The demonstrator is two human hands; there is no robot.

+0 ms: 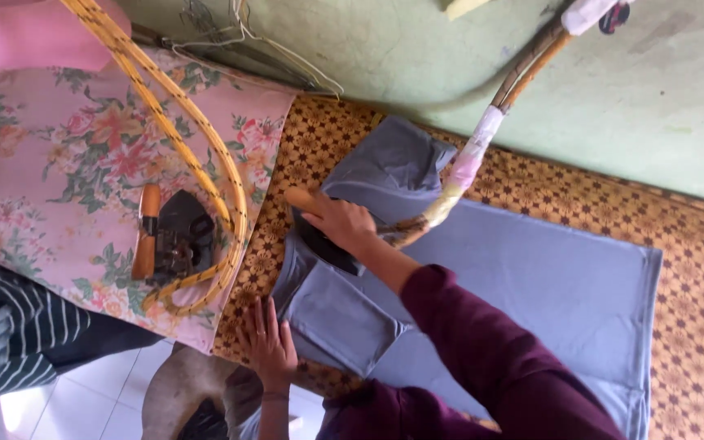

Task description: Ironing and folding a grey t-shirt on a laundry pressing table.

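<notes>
**Iron on grey garment: handling notes**

While the head view looks down on the work surface, the right hand (pixel 342 222) is clamped around the wooden handle of a dark clothes iron (pixel 325 243), which rests on a grey garment (pixel 523 277) spread over a brown patterned cloth (pixel 694 269). The left hand (pixel 268 342) lies flat, fingers together, on the garment's near edge beside a folded sleeve section.

Judged from its solid body, the iron is heavy and rigid, and likely hot below; the handle is the only safe place to grip it. Its wrapped cord (pixel 473 155) runs up toward the green wall (pixel 653 90) and may drag. The garment looks light, soft and limp; it is best held flat under an open palm.

A second iron (pixel 169 238) with an orange handle sits apart on a pink floral cloth (pixel 50 163), ringed by a yellow braided cord (pixel 165 114). No packages, labels or signs are visible.
</notes>
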